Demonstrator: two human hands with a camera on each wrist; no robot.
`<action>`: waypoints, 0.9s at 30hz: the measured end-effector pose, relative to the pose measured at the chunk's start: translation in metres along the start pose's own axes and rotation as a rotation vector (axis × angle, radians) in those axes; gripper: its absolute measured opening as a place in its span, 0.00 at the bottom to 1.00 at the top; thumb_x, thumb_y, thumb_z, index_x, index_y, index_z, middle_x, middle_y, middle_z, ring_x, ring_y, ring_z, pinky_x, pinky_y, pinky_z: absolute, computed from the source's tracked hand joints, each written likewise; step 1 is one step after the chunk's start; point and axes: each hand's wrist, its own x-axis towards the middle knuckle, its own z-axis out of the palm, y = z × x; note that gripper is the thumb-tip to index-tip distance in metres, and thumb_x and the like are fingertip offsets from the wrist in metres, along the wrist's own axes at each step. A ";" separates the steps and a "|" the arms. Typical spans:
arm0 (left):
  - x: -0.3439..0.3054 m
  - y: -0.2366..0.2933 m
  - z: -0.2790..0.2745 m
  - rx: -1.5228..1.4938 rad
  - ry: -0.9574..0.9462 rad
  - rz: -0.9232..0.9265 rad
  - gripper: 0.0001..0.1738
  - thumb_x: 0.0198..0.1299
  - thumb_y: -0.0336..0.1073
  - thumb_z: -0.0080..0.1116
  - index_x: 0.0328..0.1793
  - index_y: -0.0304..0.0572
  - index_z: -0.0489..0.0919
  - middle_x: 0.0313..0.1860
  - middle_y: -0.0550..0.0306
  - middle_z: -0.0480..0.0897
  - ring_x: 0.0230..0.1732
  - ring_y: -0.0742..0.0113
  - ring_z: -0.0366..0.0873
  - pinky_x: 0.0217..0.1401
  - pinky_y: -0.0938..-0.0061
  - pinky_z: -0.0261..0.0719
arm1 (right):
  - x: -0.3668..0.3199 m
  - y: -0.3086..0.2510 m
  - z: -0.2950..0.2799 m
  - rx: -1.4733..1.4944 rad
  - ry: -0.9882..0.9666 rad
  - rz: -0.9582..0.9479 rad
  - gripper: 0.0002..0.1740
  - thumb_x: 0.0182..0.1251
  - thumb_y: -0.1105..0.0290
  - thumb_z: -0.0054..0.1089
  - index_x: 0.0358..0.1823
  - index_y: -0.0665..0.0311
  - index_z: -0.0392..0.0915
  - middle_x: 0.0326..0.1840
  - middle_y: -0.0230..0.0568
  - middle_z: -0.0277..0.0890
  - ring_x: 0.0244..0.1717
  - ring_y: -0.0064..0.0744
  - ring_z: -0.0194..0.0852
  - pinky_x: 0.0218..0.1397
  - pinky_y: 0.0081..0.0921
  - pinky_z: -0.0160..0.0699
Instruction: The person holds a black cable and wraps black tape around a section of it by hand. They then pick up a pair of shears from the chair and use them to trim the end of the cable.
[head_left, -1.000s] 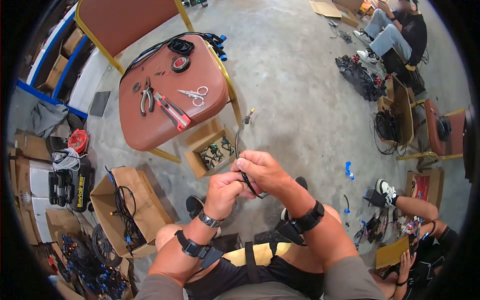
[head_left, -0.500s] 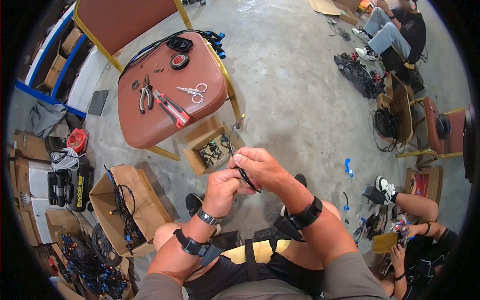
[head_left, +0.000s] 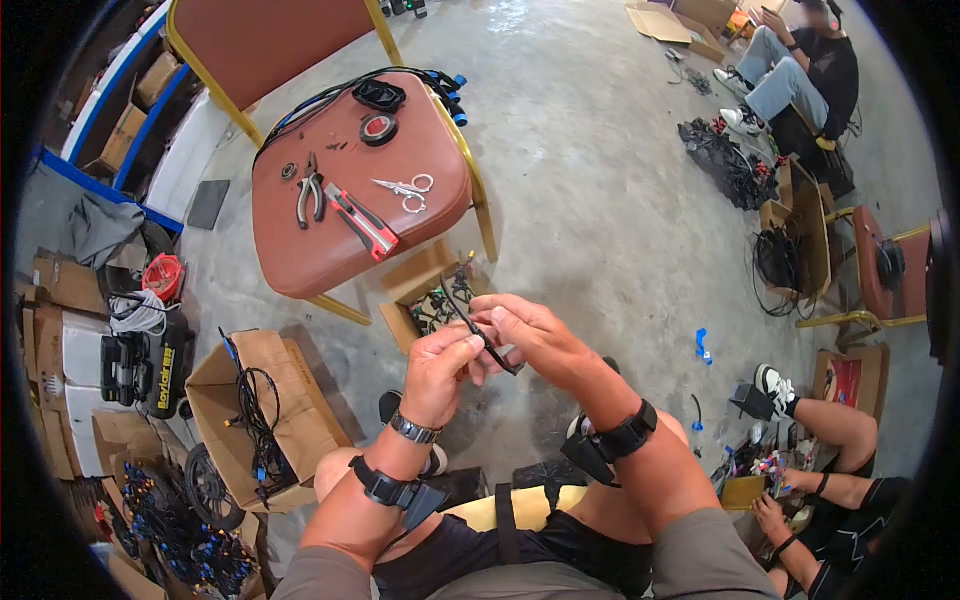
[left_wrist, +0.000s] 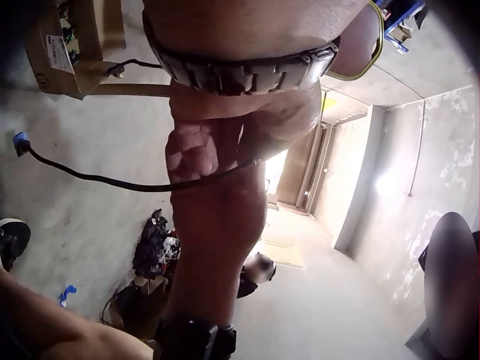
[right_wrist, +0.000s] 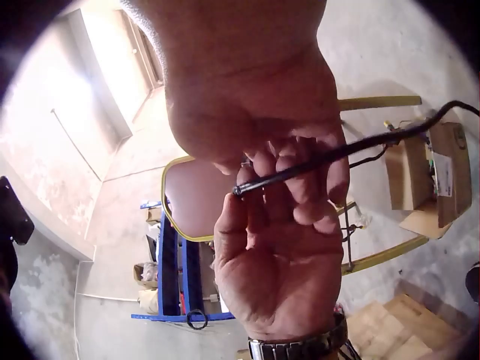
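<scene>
In the head view my left hand [head_left: 437,375] pinches a thin black cable [head_left: 462,312] between thumb and fingers. My right hand [head_left: 535,335] is close beside it, fingers loosely bent, with the cable passing next to them. The right wrist view has the dark cable [right_wrist: 330,155] crossing in front of the fingers, its end near the thumb of my left hand [right_wrist: 281,277]; my right hand [right_wrist: 255,112] is above. From the left wrist view, a blue connector [left_wrist: 21,142] tips a dark cable [left_wrist: 112,181]; the hands overlap there.
Pliers [head_left: 311,192], a red cutter [head_left: 365,225], scissors [head_left: 408,190] and tape [head_left: 378,129] lie on a brown chair [head_left: 285,245]. Below it stands a box of small parts [head_left: 400,325]; another box [head_left: 215,395] holds cables at left. Two people sit at right.
My right hand's fingers have loosened and spread from the cable, while my left hand keeps its pinch. The head view has shifted slightly, moving the chair and tools rightward in the picture.
</scene>
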 end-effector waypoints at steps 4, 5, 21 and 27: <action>0.002 0.006 -0.002 -0.006 0.017 -0.007 0.11 0.63 0.30 0.54 0.46 0.34 0.83 0.29 0.61 0.81 0.24 0.77 0.71 0.24 0.83 0.64 | -0.001 -0.007 -0.006 -0.195 -0.072 0.005 0.19 0.75 0.62 0.48 0.56 0.70 0.72 0.40 0.37 0.78 0.36 0.23 0.75 0.39 0.22 0.77; 0.002 0.006 -0.001 0.017 0.040 -0.025 0.11 0.62 0.30 0.54 0.46 0.33 0.83 0.28 0.60 0.81 0.23 0.77 0.70 0.22 0.83 0.62 | 0.000 -0.004 -0.008 -0.220 -0.066 0.008 0.17 0.73 0.64 0.49 0.54 0.70 0.73 0.39 0.36 0.79 0.36 0.23 0.75 0.40 0.22 0.77; 0.004 0.006 -0.010 0.276 0.052 -0.081 0.04 0.59 0.29 0.58 0.34 0.37 0.82 0.24 0.63 0.80 0.21 0.81 0.71 0.20 0.85 0.63 | -0.003 -0.003 -0.013 -0.586 -0.049 -0.185 0.09 0.66 0.70 0.53 0.37 0.70 0.78 0.28 0.42 0.79 0.31 0.29 0.78 0.38 0.29 0.77; 0.005 0.012 -0.009 0.249 0.071 -0.186 0.05 0.58 0.31 0.60 0.29 0.40 0.80 0.22 0.63 0.80 0.18 0.79 0.72 0.17 0.85 0.63 | -0.003 0.003 -0.013 -0.826 -0.029 -0.317 0.08 0.65 0.69 0.57 0.40 0.66 0.78 0.33 0.48 0.80 0.35 0.49 0.79 0.40 0.35 0.77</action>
